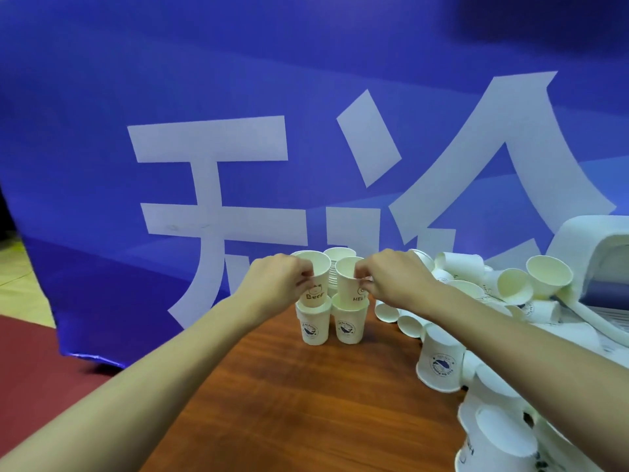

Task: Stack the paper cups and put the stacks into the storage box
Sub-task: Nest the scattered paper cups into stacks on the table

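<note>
L hand (282, 284) pinching Bear cup (315, 282), R hand (391, 281) pinching 2nd cup (348, 284) — axes upright, base cups (315, 327) at 6 o'clock.

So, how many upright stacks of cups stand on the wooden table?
3. The left stack, gripped on top by the left hand; the right stack, gripped by the right hand; a back stack behind, between them. The loose pile on the right may hide more.
</note>
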